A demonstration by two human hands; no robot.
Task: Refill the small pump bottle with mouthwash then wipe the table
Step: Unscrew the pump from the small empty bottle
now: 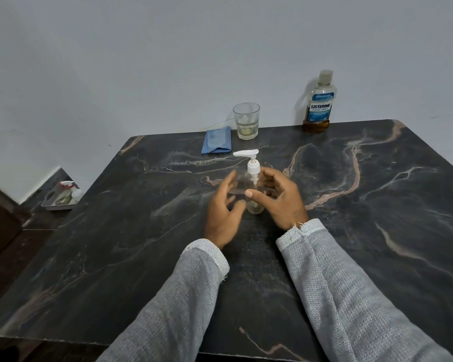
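A person in grey knit sleeves sits at a dark marble table point(377, 205). At its middle stands a small clear pump bottle point(253, 186), upright, with a white pump head, and it looks empty or nearly so. The left hand point(224, 212) hovers just left of the bottle, fingers spread and loosely bent, holding nothing; it is blurred, so whether it touches the bottle is unclear. The right hand point(280, 198) cups the bottle's right side, fingers curved and the thumb crossing in front of the glass, but a firm grip cannot be confirmed.

Beyond the pump bottle, near the wall, sit a folded blue cloth point(217, 140) and, just right of it, a drinking glass point(246, 121) holding a little pale liquid. Farther right of the bottle, at the table's back edge, stands a Listerine mouthwash bottle point(319, 103), capped, with little liquid showing.

The step in hand appears to be taking hold of the bottle to unscrew its pump. Doing it well likely means one hand steadying the body low while the other turns the white collar, keeping the bottle upright.
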